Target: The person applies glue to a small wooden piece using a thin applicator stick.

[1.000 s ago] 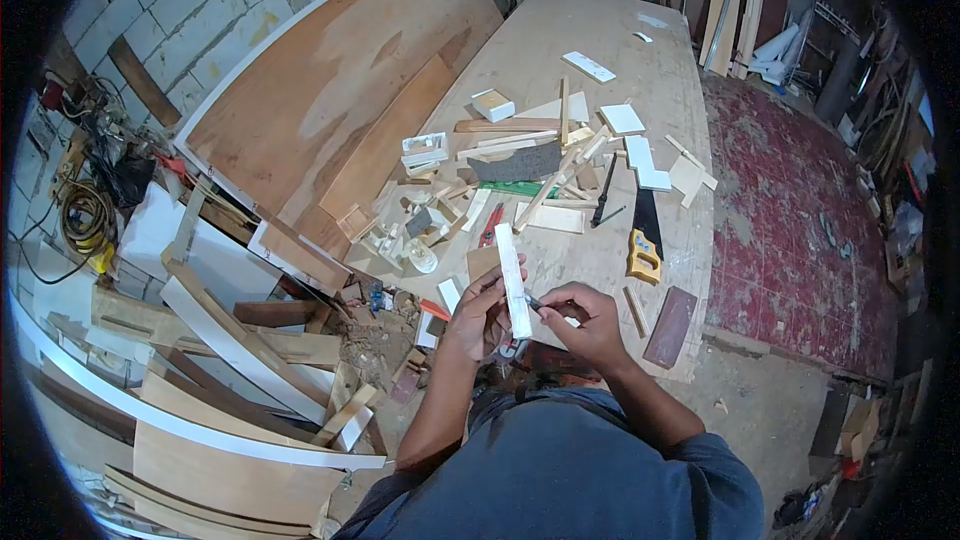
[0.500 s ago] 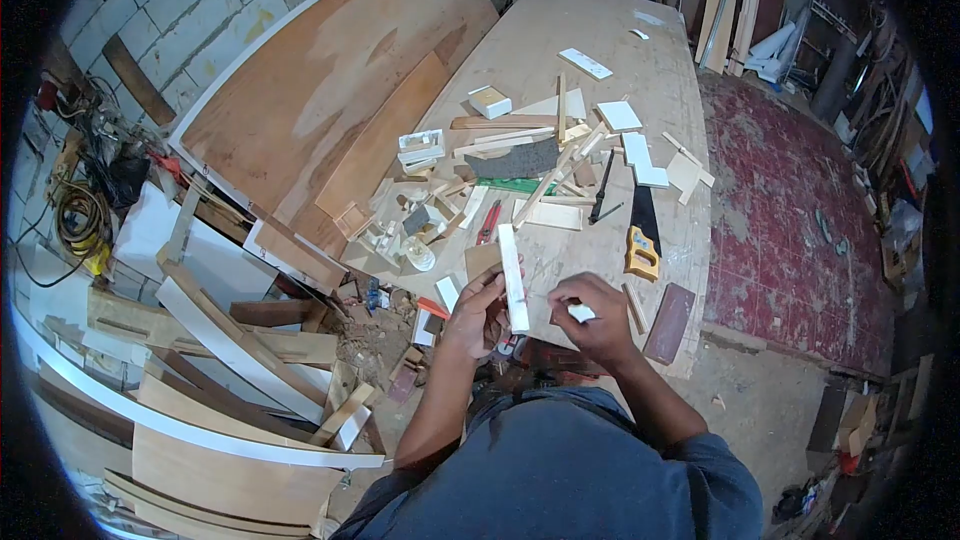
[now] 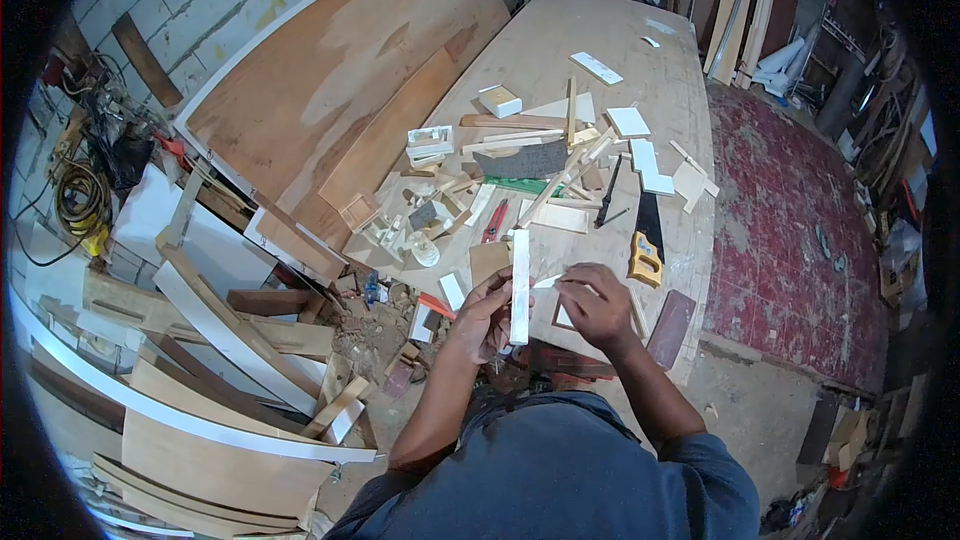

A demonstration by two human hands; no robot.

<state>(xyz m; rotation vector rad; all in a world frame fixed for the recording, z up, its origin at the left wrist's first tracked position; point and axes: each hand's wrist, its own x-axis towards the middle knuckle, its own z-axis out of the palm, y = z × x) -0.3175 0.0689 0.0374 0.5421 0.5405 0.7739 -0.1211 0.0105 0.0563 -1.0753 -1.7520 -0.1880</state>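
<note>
My left hand [image 3: 482, 315] is closed around a narrow white strip of wood or board [image 3: 520, 285], which stands nearly upright above the table's near edge. To its right, my right hand [image 3: 597, 305] is pinched, with a small thin white piece [image 3: 546, 281] at its fingertips, pointing toward the strip. What this small piece is made of cannot be made out. Below the right hand, a white piece with a wooden edge [image 3: 563, 315] shows partly. A flat brown board piece [image 3: 489, 262] lies just beyond my left hand.
On the wooden table [image 3: 530, 25] lie a handsaw with a yellow handle [image 3: 646, 258], a red utility knife [image 3: 494, 221], a grey abrasive sheet [image 3: 520, 160], a dark reddish block [image 3: 671, 328] and many wood offcuts. A large plywood panel [image 3: 330, 90] leans along the left side.
My right hand has turned and risen slightly, its fingertips now showing the thin white piece near the strip. The strip has tilted more upright and sits slightly lower. The view has shifted a little.
</note>
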